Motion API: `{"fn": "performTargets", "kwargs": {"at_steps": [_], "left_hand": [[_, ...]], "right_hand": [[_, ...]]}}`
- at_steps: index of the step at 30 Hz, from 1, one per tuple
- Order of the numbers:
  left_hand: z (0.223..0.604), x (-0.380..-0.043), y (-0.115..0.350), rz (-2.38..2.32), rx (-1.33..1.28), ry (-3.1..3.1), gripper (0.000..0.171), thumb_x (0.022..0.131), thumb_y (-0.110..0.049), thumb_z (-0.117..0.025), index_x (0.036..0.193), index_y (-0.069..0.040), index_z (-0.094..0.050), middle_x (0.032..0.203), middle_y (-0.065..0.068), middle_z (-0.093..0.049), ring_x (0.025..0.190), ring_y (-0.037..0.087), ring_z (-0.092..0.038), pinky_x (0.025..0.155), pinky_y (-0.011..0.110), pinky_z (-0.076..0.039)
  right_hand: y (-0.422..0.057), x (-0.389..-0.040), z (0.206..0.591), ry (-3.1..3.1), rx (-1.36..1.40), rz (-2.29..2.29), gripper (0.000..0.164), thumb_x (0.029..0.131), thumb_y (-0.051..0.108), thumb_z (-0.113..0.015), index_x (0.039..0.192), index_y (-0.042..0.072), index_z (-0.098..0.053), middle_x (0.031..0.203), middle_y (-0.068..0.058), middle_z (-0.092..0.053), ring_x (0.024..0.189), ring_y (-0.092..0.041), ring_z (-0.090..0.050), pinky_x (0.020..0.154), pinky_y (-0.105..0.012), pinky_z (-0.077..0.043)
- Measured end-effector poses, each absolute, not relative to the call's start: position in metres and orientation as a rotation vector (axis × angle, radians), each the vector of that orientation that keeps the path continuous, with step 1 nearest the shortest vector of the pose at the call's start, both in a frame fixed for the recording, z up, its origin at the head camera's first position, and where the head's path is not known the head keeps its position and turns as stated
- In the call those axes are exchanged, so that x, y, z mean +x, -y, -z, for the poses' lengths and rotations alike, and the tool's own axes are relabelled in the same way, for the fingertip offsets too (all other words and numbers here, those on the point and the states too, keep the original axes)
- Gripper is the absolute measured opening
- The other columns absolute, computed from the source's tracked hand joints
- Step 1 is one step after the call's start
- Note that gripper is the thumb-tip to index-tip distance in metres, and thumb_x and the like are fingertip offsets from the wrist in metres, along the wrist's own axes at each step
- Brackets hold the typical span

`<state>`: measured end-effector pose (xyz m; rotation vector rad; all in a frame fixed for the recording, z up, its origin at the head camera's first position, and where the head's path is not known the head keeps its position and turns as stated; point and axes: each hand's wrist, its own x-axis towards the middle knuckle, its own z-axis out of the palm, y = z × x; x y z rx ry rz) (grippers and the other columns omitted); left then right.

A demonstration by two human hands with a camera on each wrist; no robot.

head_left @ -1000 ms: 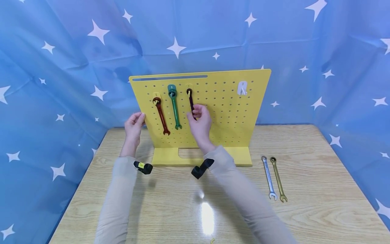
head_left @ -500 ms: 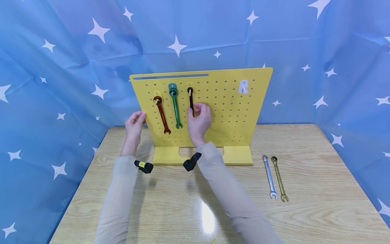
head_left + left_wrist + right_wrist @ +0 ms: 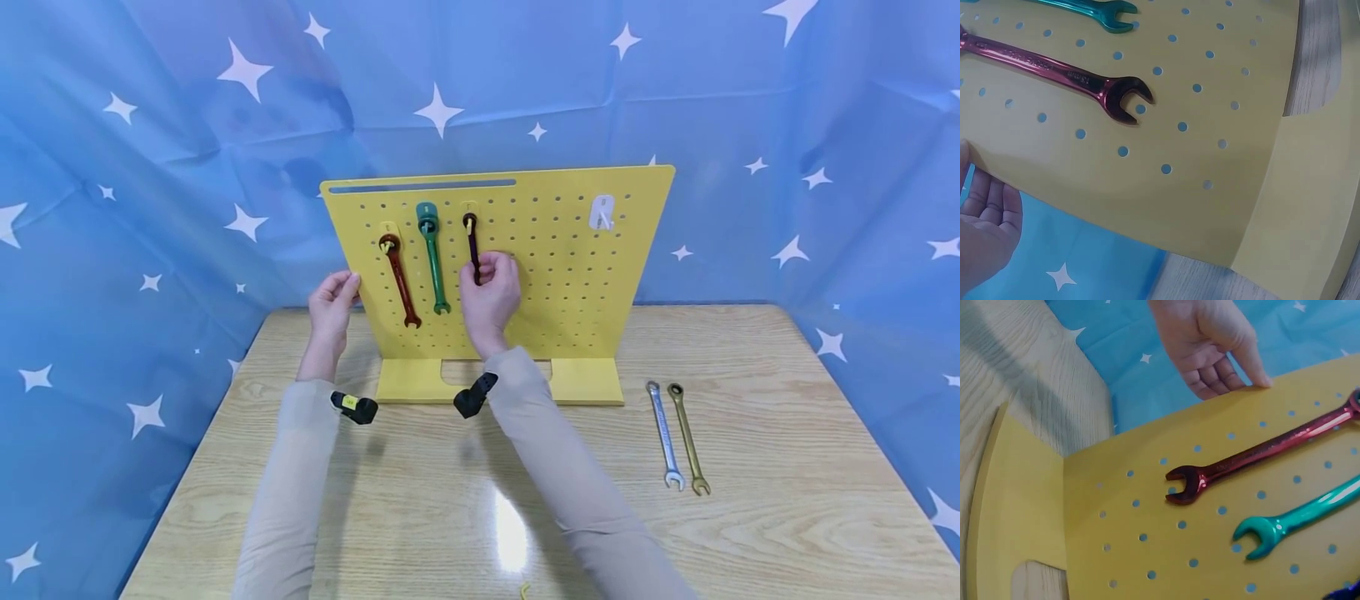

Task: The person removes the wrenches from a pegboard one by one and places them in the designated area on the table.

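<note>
Compared with a second ago, the right forearm (image 3: pixel 577 475) has swung leftward; the right hand (image 3: pixel 491 298) pinches the dark purple wrench (image 3: pixel 473 246) between thumb and curled fingers. That wrench hangs from a hook (image 3: pixel 469 226) on the yellow pegboard (image 3: pixel 572 287), right of the hanging green wrench (image 3: pixel 434 267) and red wrench (image 3: pixel 401 283). Opposite, the left hand (image 3: pixel 330 307) pinches the pegboard's left edge, thumb in front, fingers behind.

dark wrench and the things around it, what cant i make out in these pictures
Dark wrench: lower end hidden by the right hand, head view.
Left hand: finger ends, thumb aside, hidden behind the pegboard, right wrist view.
Silver wrench: any lettering too small to read, head view.
Small yellow piece: cut off by the bottom edge, head view.
</note>
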<state>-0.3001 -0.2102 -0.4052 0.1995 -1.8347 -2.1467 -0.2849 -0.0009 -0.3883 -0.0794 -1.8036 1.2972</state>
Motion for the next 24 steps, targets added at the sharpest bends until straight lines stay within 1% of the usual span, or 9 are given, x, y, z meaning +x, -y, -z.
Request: {"fn": "performTargets", "kwargs": {"at_steps": [4, 9, 13, 18, 20, 24], "left_hand": [[0.405, -0.300, 0.210, 2.150, 0.199, 1.837, 0.014, 0.091, -0.011, -0.063, 0.079, -0.019, -0.064, 0.075, -0.005, -0.061, 0.071, 0.008, -0.060, 0.069, 0.018, -0.051], [0.405, -0.301, 0.210, 2.155, 0.199, 1.835, 0.014, 0.091, -0.011, -0.063, 0.079, -0.019, -0.064, 0.075, -0.005, -0.061, 0.071, 0.008, -0.060, 0.070, 0.018, -0.051], [0.406, -0.301, 0.210, 2.160, 0.207, 1.830, 0.014, 0.090, -0.011, -0.063, 0.078, -0.019, -0.064, 0.074, -0.004, -0.061, 0.070, 0.008, -0.060, 0.069, 0.019, -0.051], [0.406, -0.301, 0.210, 2.160, 0.213, 1.829, 0.014, 0.090, -0.011, -0.063, 0.078, -0.019, -0.064, 0.074, -0.005, -0.061, 0.070, 0.008, -0.060, 0.069, 0.018, -0.051], [0.406, -0.301, 0.210, 2.159, 0.214, 1.828, 0.015, 0.090, -0.011, -0.063, 0.078, -0.019, -0.064, 0.074, -0.005, -0.061, 0.070, 0.008, -0.060, 0.068, 0.018, -0.051], [0.406, -0.301, 0.210, 2.154, 0.211, 1.830, 0.014, 0.090, -0.012, -0.063, 0.079, -0.019, -0.064, 0.074, -0.005, -0.061, 0.070, 0.008, -0.061, 0.069, 0.018, -0.051]], "right_hand": [[-0.002, -0.284, 0.388, 1.830, -0.023, -1.263, 0.008, 0.077, 0.005, -0.068, 0.080, 0.002, -0.062, 0.076, -0.009, -0.059, 0.063, -0.020, -0.057, 0.060, -0.028, -0.047], [-0.005, -0.281, 0.385, 1.844, 0.055, -1.316, 0.003, 0.080, 0.003, -0.066, 0.078, 0.000, -0.067, 0.072, -0.010, -0.063, 0.058, -0.019, -0.058, 0.055, -0.026, -0.047], [-0.006, -0.276, 0.383, 1.843, 0.115, -1.437, 0.004, 0.082, 0.001, -0.069, 0.079, -0.001, -0.068, 0.073, -0.011, -0.065, 0.059, -0.020, -0.059, 0.054, -0.023, -0.048], [-0.010, -0.266, 0.376, 1.851, 0.155, -1.606, 0.005, 0.082, 0.002, -0.071, 0.083, -0.003, -0.070, 0.077, -0.014, -0.067, 0.062, -0.020, -0.057, 0.053, -0.019, -0.046], [-0.012, -0.262, 0.373, 1.862, 0.164, -1.635, 0.007, 0.082, 0.002, -0.071, 0.086, -0.005, -0.070, 0.078, -0.014, -0.068, 0.064, -0.020, -0.057, 0.055, -0.018, -0.045], [-0.016, -0.257, 0.369, 1.892, 0.189, -1.618, 0.007, 0.082, 0.002, -0.071, 0.084, -0.005, -0.070, 0.078, -0.015, -0.068, 0.065, -0.022, -0.059, 0.055, -0.017, -0.044]]}}
